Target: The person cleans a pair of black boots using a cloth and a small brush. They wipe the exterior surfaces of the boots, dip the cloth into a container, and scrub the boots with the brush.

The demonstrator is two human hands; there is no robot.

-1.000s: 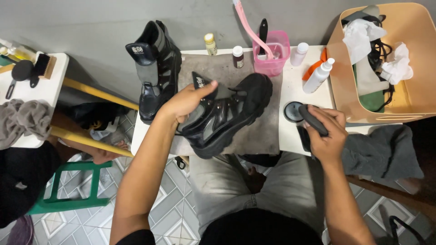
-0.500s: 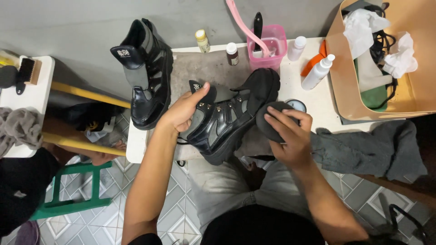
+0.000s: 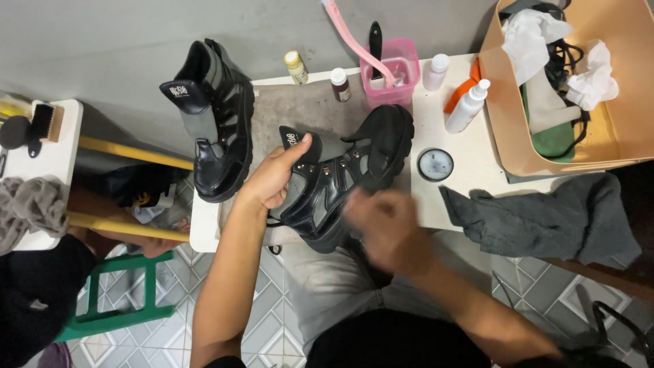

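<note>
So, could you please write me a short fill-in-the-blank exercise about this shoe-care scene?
1. The left hand grips the black boot by its ____.
2. The second boot stands at the table's ____ edge.
3. The blurred right hand is at the held boot's ____.
4. The brushes stand in a ____ container.

Missing words: tongue; left; side; pink

A chunky black leather lace-up boot [image 3: 347,174] with grey panels lies tilted on its side on the table edge, toe pointing away.
</note>
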